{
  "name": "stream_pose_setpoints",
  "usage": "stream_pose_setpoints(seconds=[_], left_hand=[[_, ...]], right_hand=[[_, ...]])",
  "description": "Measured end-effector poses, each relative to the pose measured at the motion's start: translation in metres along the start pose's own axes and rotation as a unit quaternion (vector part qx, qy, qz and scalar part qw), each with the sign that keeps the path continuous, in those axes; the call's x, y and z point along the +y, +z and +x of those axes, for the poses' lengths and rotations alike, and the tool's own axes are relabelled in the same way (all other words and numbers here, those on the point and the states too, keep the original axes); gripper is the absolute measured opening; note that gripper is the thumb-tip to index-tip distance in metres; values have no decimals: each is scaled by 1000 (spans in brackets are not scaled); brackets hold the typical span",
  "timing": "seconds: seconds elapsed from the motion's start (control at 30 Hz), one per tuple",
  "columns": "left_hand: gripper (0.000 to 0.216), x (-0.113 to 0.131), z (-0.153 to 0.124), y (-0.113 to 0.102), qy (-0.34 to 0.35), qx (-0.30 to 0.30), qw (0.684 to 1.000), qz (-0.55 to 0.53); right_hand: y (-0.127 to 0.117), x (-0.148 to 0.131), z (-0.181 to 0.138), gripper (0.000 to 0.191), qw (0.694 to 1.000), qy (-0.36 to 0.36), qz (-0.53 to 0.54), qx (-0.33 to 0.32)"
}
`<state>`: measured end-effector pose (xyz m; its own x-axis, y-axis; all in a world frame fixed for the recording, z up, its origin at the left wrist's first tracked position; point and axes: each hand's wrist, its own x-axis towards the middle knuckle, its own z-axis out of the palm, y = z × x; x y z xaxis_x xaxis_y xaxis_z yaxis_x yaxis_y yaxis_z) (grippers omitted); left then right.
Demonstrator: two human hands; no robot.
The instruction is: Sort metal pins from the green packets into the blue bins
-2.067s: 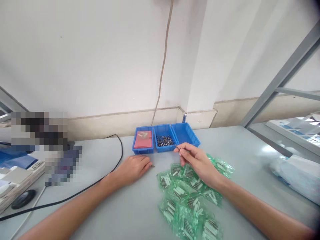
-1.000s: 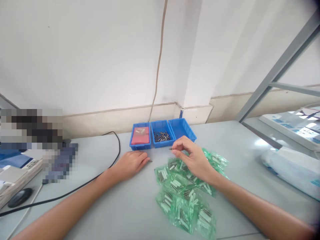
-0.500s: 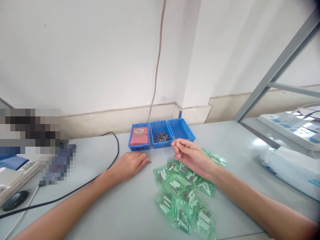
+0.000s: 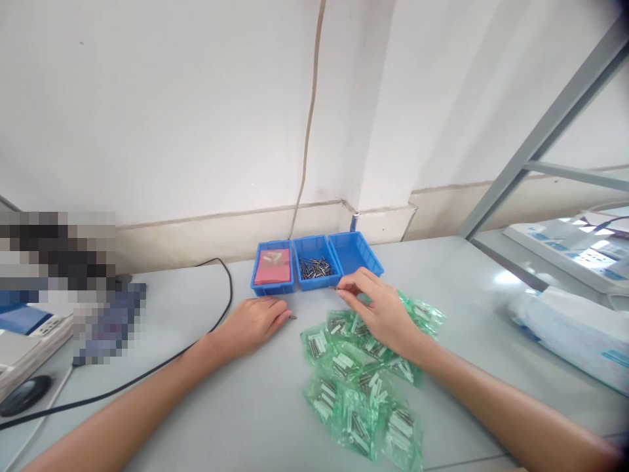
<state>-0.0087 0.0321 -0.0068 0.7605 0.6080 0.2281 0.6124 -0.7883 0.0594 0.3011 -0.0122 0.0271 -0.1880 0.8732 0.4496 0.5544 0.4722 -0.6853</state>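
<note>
A: What does the right hand (image 4: pixel 381 309) have?
B: A thin metal pin (image 4: pixel 336 288), pinched between thumb and forefinger. Its tip pokes out at the hand's 10 o'clock, low over the surface (image 4: pixel 236 406) and just short of the middle blue bin (image 4: pixel 317 283).
A: What's in that bin?
B: A heap of loose pins (image 4: pixel 316 267). The left blue bin (image 4: pixel 272 288), at its 9 o'clock, holds a red pouch (image 4: pixel 273 266). The right blue bin (image 4: pixel 358 254) sits at its 3 o'clock. The three stand touching, side by side.
A: And the left hand (image 4: pixel 254 322)?
B: Palm down on the surface, fingers together. A second pin (image 4: pixel 293 317) lies at its fingertips, at the hand's 3 o'clock. I cannot tell whether the fingers grip it.
A: What's under the right wrist?
B: A pile of green bags (image 4: pixel 361 393) with pins and white labels inside, spreading toward the hand's 6 o'clock.
A: Farther out?
B: A black cable (image 4: pixel 230 292) curves past the left hand at its 10 o'clock. A white package (image 4: pixel 574 331) lies well apart at 3 o'clock of the right hand, and a grey metal frame (image 4: pixel 535 154) rises behind it.
</note>
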Motion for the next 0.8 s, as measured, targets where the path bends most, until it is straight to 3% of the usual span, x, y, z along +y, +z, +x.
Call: stream_pose_setpoints(seconds=[0.2,0.43,0.57,0.63,0.73,0.8], left_hand=[[40,0,0,0,1,7,1000,1],[40,-1,0,2,3,12,1000,6],[40,-2,1,3,-1,7,1000,6],[40,-2,1,4,1,11,1000,0],[41,-2,0,5,4,19,1000,-10],[41,-2,0,5,5,24,1000,-11]], right_hand=[[2,2,-2,6,1000,1,-10,20],[-1,2,-2,16,980,-44,1,195],[-6,-1,3,19,969,-71,-41,233],[-7,2,8,23,978,-60,-46,196],[-9,7,14,30,999,-15,-20,41],[-11,9,16,32,1000,1,-18,-18]])
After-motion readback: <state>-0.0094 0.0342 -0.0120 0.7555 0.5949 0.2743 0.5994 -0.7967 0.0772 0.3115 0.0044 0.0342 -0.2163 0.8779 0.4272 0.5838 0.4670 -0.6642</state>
